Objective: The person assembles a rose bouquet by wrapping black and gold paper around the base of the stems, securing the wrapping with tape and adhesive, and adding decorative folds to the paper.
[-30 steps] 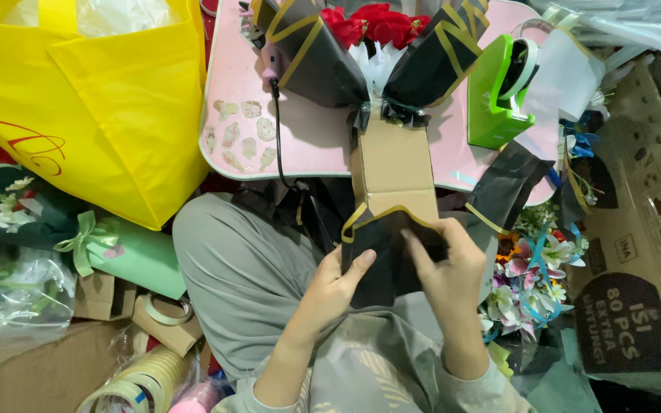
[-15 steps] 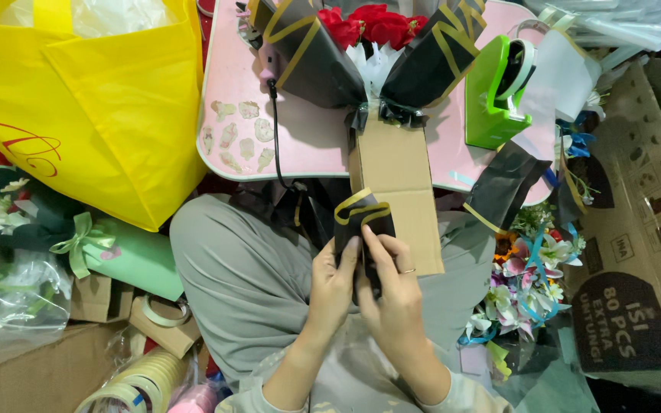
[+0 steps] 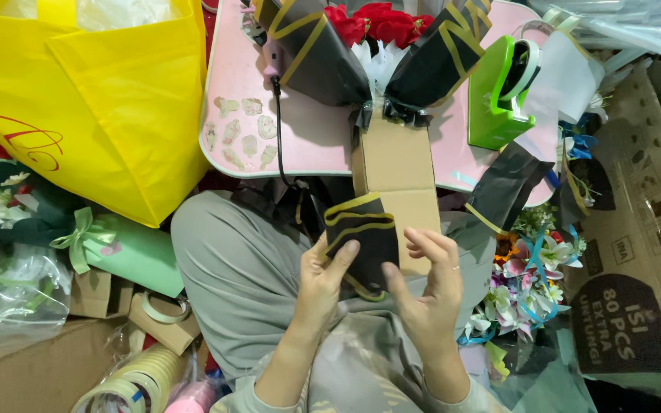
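Note:
My left hand grips a folded piece of black wrapping paper with gold edging over my lap. My right hand pinches the same paper from the right side, thumb against its lower edge. Behind the paper hangs a brown cardboard strip that runs up to a bouquet of red roses in black and gold wrap lying on a small pink table.
A green tape dispenser stands on the table's right. A yellow bag is at the left, a brown cardboard box at the right, artificial flowers beside my knee, tape rolls lower left.
The black paper has been folded narrower and shifted left. My right hand moved from the paper's right edge toward its middle; my left hand stayed on its left side.

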